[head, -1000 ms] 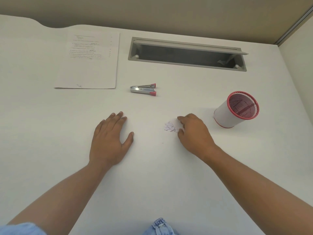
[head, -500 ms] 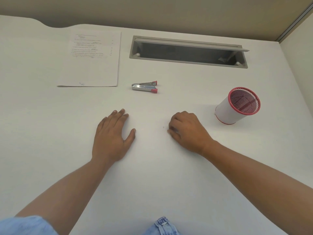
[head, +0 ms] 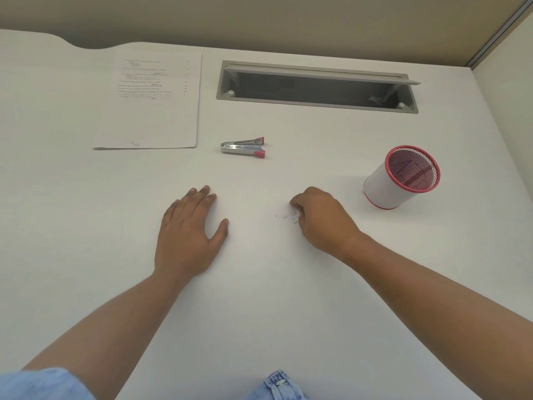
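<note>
Right hand (head: 323, 220): the grip is closed, knuckles up, fingers curled down onto a small heap of white paper scraps (head: 290, 216). A few scraps show at the fingertips, and the rest are hidden under the hand. The heap lies on the white tabletop (head: 259, 298), on the person's side of the stapler (head: 243, 147) and a little to its right, well apart from it.

Left hand (head: 187, 235): the grip is open and holds nothing. The palm lies flat on the tabletop with the fingers straight and the thumb spread, on the person's side of the stapler and slightly to its left.

The stapler is metal with red ends and lies on its side, untouched. To its right, well apart, stands a white pen cup (head: 398, 180) with a red mesh lining and red rims. Just to the stapler's left, reaching away from the person, lies a stack of printed sheets (head: 155, 105). Beyond the stapler and running to its right, a grey cable slot (head: 317, 88) is let into the tabletop.
</note>
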